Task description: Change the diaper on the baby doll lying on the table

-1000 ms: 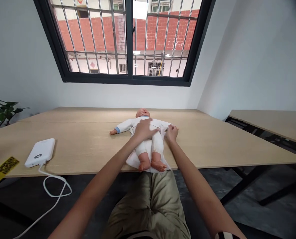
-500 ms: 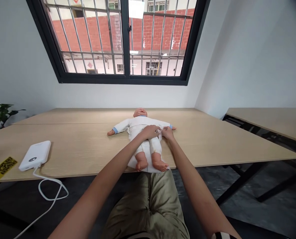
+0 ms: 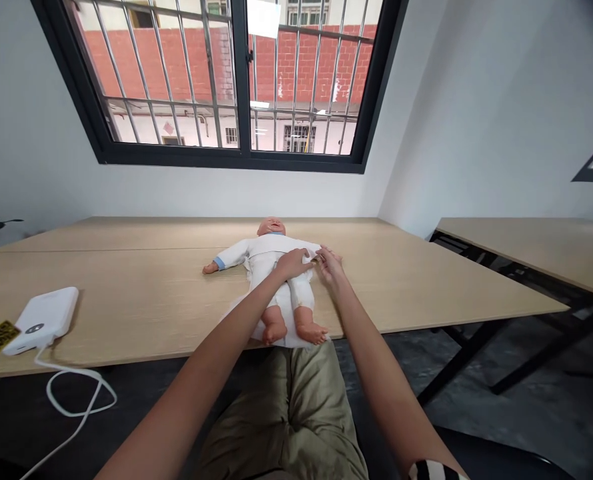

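Note:
A baby doll [image 3: 274, 323] lies on its back with its feet towards me, dressed in a white garment [image 3: 262, 268] with blue trim at the neck and cuff. My left hand [image 3: 294, 264] rests over the doll's hip on the right of the view, its fingertips closed on the garment's edge. Close beside it, my right hand [image 3: 330, 265] pinches the white fabric at the doll's side, near the outstretched arm. That arm's cuff is mostly hidden by my fingers. Beneath the legs a thin white sheet [image 3: 240, 308] is spread at the table's front edge.
The doll is on a light wooden table [image 3: 151, 313]. At the left stands a white power bank [image 3: 51, 317] with a white cable [image 3: 92, 403] hanging off the edge. A second table [image 3: 536, 250] stands to the right. Behind is a barred window [image 3: 246, 87].
The view has swung slightly right, so everything sits further left. My right hand has turned and its fingers have lifted a little over the doll's arm. My left hand stays at the hip.

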`<state>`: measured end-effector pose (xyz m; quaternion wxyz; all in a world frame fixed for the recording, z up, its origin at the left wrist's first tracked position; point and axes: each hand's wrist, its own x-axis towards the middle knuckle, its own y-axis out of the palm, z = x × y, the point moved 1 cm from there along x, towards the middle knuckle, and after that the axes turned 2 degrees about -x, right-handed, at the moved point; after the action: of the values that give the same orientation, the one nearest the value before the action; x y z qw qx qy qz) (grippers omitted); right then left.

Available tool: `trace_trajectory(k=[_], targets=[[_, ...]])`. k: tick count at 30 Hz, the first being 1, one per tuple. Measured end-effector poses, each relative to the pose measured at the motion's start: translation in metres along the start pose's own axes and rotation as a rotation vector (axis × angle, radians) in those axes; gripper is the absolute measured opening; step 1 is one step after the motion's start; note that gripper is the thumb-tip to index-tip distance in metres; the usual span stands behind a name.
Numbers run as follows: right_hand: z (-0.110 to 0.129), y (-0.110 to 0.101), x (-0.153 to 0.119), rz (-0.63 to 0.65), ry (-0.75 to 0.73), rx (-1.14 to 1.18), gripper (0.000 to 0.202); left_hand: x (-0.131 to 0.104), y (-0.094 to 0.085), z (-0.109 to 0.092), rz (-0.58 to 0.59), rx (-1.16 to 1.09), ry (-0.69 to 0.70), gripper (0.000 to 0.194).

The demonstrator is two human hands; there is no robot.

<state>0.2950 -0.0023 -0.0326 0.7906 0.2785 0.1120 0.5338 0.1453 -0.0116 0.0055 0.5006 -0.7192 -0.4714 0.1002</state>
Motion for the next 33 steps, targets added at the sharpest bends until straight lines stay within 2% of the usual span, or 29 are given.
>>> trace_trajectory(k=[5,12,15,18,21,26,29,31,33], targets=[[0.001,0.008,-0.009,0.166,0.029,-0.100,0.026,-0.001,0.003,0.006,-0.104,-0.095,0.004,0.031],[0.001,0.017,-0.021,0.287,0.089,-0.129,0.034,0.008,0.007,0.019,-0.223,-0.262,-0.025,0.017],[0.002,0.018,-0.022,0.306,0.128,-0.110,0.030,0.014,0.008,0.025,-0.252,-0.310,-0.044,0.023],[0.003,0.017,-0.022,0.264,0.153,-0.120,0.026,0.014,0.004,0.027,-0.268,-0.386,-0.059,0.027],[0.003,0.017,-0.023,0.274,0.121,-0.170,0.033,0.008,-0.001,0.026,-0.286,-0.504,-0.111,0.028],[-0.004,0.025,-0.028,0.450,0.016,-0.229,0.041,0.004,-0.008,0.021,-0.287,-0.623,-0.117,0.029],[-0.009,0.024,-0.023,0.371,-0.041,-0.311,0.038,0.002,-0.018,0.020,-0.302,-0.779,-0.159,0.020],[-0.012,0.019,-0.016,0.243,-0.067,-0.423,0.029,-0.005,-0.031,0.019,-0.327,-0.857,-0.176,0.016],[-0.013,0.012,-0.009,0.099,-0.085,-0.560,0.020,-0.022,-0.046,0.016,-0.323,-0.819,-0.105,0.016]])
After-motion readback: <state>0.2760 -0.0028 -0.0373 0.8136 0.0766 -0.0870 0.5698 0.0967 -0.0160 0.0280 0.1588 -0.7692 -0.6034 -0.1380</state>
